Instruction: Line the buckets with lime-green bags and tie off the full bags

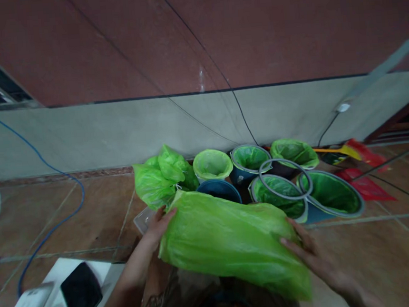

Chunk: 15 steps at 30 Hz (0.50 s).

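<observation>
A large green plastic bag (226,237) stretches across in front of me, puffed out and held sideways. My left hand (159,226) grips its upper left end, fingers closed at the edge. Toward the right end, my right hand (306,249) holds the bag with thumb and fingers on either side of the film. Just beyond the bag stands a blue bin (219,190) with no liner showing, its lower part hidden by the bag. A tied, bulging green bag (161,176) rests on the floor past my left hand.
Several bins with green liners, including a round one (212,164), stand along the wall. A loose grey ring (309,182) lies over two bins. At right are a red dustpan (366,184) and brush (365,151). A phone (81,294) lies on a white surface; a blue cable (53,229) crosses the tiles.
</observation>
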Available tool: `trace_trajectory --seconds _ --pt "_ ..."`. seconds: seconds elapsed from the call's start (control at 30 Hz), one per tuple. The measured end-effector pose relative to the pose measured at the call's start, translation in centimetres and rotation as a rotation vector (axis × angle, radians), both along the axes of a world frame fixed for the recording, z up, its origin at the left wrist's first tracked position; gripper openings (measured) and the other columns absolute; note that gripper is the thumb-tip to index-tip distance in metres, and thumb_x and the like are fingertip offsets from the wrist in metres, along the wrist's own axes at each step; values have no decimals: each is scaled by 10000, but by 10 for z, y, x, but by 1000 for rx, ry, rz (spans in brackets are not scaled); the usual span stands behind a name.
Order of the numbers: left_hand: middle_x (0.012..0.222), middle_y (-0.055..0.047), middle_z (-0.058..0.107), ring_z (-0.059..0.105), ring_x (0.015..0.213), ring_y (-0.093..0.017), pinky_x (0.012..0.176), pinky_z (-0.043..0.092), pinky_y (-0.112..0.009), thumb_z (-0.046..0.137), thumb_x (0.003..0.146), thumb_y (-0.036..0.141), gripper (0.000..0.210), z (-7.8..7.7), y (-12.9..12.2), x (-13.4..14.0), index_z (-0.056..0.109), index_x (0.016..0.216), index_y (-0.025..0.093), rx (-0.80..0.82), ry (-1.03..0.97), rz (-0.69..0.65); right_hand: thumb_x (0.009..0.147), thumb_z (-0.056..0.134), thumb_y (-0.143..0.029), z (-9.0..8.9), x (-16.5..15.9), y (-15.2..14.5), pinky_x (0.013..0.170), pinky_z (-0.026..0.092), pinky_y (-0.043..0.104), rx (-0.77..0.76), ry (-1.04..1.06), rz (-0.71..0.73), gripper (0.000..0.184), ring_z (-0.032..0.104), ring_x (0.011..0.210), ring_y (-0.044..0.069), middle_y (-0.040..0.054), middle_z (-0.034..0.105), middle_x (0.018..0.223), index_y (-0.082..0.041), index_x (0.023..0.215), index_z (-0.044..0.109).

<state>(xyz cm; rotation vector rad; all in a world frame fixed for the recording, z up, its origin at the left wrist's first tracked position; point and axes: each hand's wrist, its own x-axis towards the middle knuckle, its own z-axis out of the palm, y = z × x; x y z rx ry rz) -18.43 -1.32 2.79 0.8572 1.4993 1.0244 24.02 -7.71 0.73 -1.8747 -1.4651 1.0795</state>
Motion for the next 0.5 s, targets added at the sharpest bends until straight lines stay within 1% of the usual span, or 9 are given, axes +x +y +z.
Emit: trace_trajectory --seconds 0.07,0.13,0.17,0.23,0.3,0.37,0.4,0.43,0.5 --pt "1056 -113 738 706 943 -268 830 559 -390 767 690 474 575 0 -10 -4 632 1171 188 -108 -122 -102 784 628 -495 -4 4 -15 1109 401 468 -34 17 109 826 473 1339 277 143 490 1459 -203 1491 316" --pt "987 -106 754 718 872 -266 785 566 -373 813 632 404 523 4 -16 -3 677 1073 160 -142 -151 -169 744 637 -376 -3 0 -23 1100 410 466 15 -96 158 749 528 1287 289 156 552 1396 -155 1426 422" --pt "945 -102 759 721 823 -262 761 568 -370 822 611 369 486 7 -16 -1 691 1023 148 -144 -148 -166 729 620 -325 1 -5 -24 1077 431 462 37 -168 177 668 571 1236 295 157 600 1339 -141 1360 501" --pt "863 -86 761 715 732 -247 719 567 -368 820 589 318 429 19 -10 2 697 958 137 -131 -149 -117 726 558 -253 15 -19 -15 991 495 426 55 -268 216 476 655 1099 283 125 691 1189 -162 1187 636" --pt "808 -59 753 703 689 -229 693 561 -354 809 580 296 423 37 3 4 688 955 144 -48 -154 -19 756 510 -217 34 -39 9 906 532 372 79 -287 268 357 693 995 248 69 733 1070 -215 1065 690" --pt "793 -33 743 690 674 -209 666 549 -326 793 580 310 429 56 23 6 675 961 153 108 -121 106 795 511 -206 46 -65 45 932 513 350 205 -305 285 346 670 1044 238 66 716 1117 -213 1095 683" --pt "799 -24 738 683 673 -200 655 540 -312 779 590 319 420 65 34 8 669 961 155 190 -82 158 805 523 -196 46 -79 66 971 489 352 270 -333 263 339 651 1081 241 82 702 1153 -192 1106 679" --pt "811 -20 733 676 677 -191 652 532 -298 760 605 320 411 72 45 11 666 968 154 269 -28 191 822 518 -169 42 -94 87 1003 466 339 294 -351 262 353 630 1123 231 92 676 1213 -174 1145 662" --pt "838 -21 726 664 700 -184 672 523 -289 712 645 299 379 77 66 21 664 988 147 381 103 182 839 520 -114 20 -122 124 1026 443 306 235 -392 293 353 603 1167 213 125 645 1257 -116 1171 640"
